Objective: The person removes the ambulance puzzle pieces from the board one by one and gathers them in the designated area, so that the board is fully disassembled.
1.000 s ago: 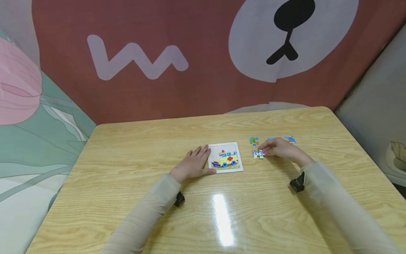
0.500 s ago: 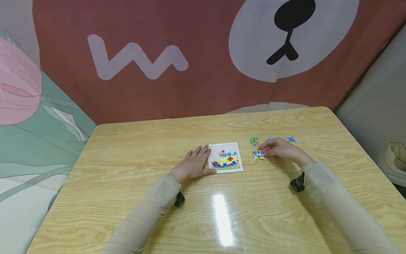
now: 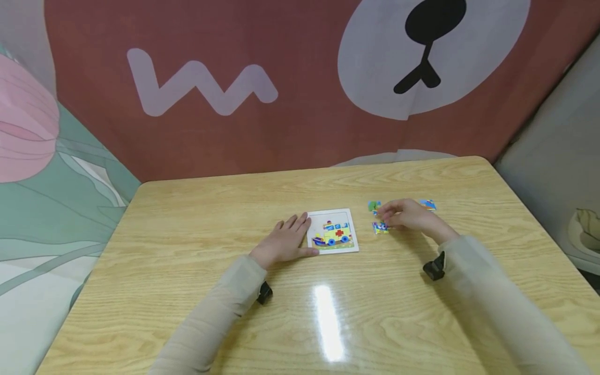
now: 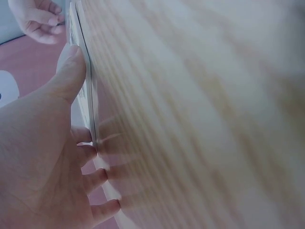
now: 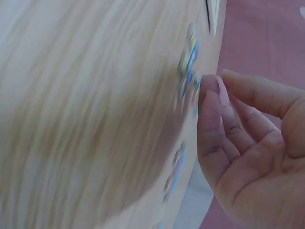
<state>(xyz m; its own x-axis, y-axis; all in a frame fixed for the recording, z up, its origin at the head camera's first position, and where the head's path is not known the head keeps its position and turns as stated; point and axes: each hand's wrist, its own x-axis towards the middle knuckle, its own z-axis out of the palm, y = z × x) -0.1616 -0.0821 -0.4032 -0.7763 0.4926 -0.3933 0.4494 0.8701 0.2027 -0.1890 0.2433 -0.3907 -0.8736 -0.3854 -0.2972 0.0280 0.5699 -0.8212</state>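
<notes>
In the head view a white-framed puzzle board (image 3: 330, 245) with a yellow ambulance picture lies on the table. My left hand (image 3: 285, 240) rests flat at its left edge, fingers spread and thumb on the lower left corner of the frame. My right hand (image 3: 410, 214) hovers over loose puzzle pieces at the right, fingers bent toward the thumb. A purple and yellow puzzle piece (image 3: 380, 228) lies just below its fingertips and a green puzzle piece (image 3: 374, 205) beside them. A thin dark sliver shows at its fingertips in the left wrist view; whether it is a held piece is unclear.
Another blue and orange puzzle piece (image 3: 428, 204) lies behind the right hand. The wooden table (image 3: 211, 208) meets a printed brown curtain (image 3: 225, 140) at its far edge. A glare streak (image 3: 329, 323) marks the front of the tabletop.
My right hand has lifted off the purple and yellow piece and shifted slightly left and away from me. The left hand and the board stay as they were.
</notes>
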